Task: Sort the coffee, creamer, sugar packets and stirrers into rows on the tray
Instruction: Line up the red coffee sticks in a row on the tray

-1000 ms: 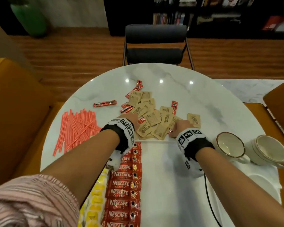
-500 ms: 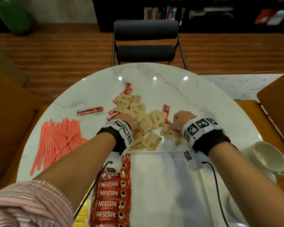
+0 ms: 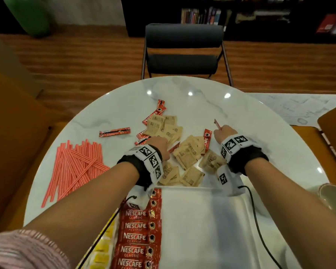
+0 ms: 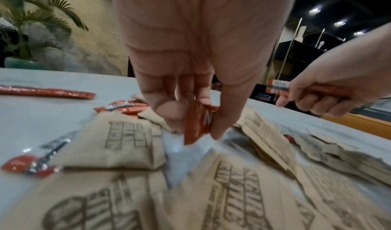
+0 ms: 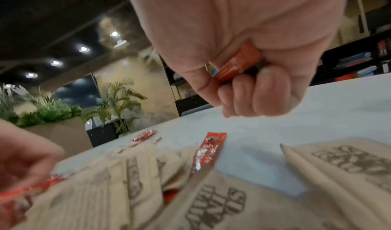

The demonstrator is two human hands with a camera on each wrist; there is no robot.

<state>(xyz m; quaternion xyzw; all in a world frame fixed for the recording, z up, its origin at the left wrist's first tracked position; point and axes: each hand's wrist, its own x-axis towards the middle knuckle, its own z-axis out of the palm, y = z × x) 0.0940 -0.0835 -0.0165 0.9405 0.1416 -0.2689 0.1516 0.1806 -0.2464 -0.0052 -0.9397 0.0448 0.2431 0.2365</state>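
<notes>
Brown sugar packets point(image 3: 186, 152) lie heaped on the white marble table just beyond the white tray point(image 3: 200, 220). Red coffee sticks point(image 3: 207, 141) are mixed in with them. My left hand point(image 3: 159, 145) pinches one red coffee stick point(image 4: 197, 124) between thumb and fingers, low over the heap. To the right of the heap, my right hand point(image 3: 224, 133) is raised and fisted around another red coffee stick point(image 5: 237, 64), whose tip pokes out point(image 3: 216, 124). On the tray lies a row of Nescafe coffee sticks point(image 3: 139, 235), with yellow packets point(image 3: 103, 251) to its left.
Red-and-white stirrers point(image 3: 74, 167) lie fanned on the table's left side. One lone coffee stick point(image 3: 114, 132) sits left of the heap. A white cup point(image 3: 332, 195) stands at the right edge. A black chair point(image 3: 184, 51) stands beyond the table's far edge.
My right hand has lifted from the sugar heap and moved back and right, now gripping a coffee stick. My left hand stays over the heap's left side, pinching a stick.
</notes>
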